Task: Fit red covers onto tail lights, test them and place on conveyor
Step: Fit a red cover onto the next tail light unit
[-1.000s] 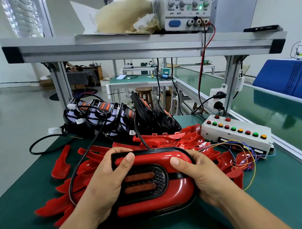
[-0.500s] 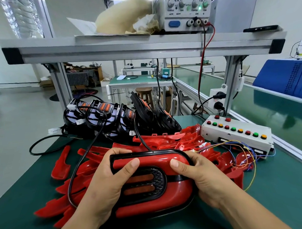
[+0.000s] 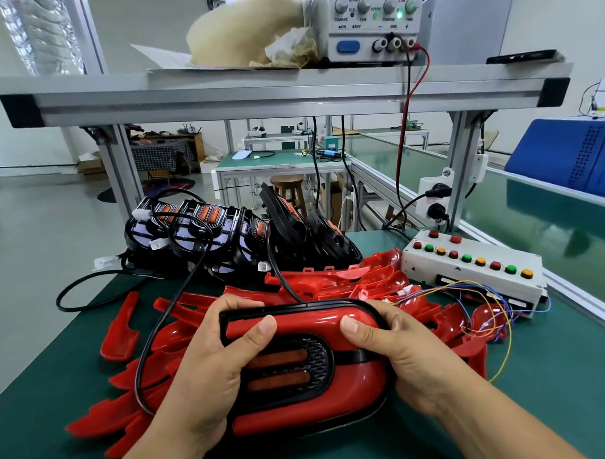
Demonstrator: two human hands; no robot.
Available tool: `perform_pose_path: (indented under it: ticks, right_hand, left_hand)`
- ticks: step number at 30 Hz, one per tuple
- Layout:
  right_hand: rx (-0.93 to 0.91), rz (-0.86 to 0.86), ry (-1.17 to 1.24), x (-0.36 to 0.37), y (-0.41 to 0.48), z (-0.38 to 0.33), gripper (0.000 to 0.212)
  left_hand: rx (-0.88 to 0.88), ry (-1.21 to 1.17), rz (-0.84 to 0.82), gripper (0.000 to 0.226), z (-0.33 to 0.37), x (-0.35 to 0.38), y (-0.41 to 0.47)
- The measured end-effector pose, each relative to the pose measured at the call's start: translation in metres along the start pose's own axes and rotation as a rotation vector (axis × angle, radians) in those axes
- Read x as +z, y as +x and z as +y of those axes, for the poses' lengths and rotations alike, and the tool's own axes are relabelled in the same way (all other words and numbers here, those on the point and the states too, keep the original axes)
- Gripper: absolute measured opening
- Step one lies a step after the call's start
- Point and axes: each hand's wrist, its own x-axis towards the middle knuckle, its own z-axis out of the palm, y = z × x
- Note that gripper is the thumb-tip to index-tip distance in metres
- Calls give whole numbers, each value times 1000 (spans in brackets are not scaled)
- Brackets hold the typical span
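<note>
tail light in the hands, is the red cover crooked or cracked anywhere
No crack or gap shows: the red cover sits evenly inside the black rim of the tail light. The only untidy thing is the heap of loose covers behind it.

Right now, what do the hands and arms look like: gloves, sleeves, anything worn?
Left hand and right hand are bare: no gloves or rings. Nails are short, unpainted. Forearms are bare to the frame's edge; no sleeves, watch or bands show.
</note>
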Motion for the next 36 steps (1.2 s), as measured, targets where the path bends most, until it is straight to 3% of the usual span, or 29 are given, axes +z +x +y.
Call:
perform_pose_path:
  ticks: [5,9,14,20,30,36]
  right_hand:
    - [-42,-13,23,1,1,0,61]
    - [-25,-29,27,1,0,0,36]
    - [12,-148,8,-4,-2,-7,34]
    - [-3,-96,54,-8,-2,-9,30]
    - [-18,-78,85,-6,-1,-10,30]
    - [-14,-39,118,-5,-1,-8,27]
  left_hand:
    - [7,-4,23,35,-1,-2,2]
    - [-34,-5,14,34,-4,-2,5]
    - [-127,-35,-29,29,-5,-10,11]
    - [-196,-120,-131,34,-5,-19,17]
    - [-88,-69,-95,33,-5,-12,22]
    - [-164,-135,-136,52,-6,-20,25]
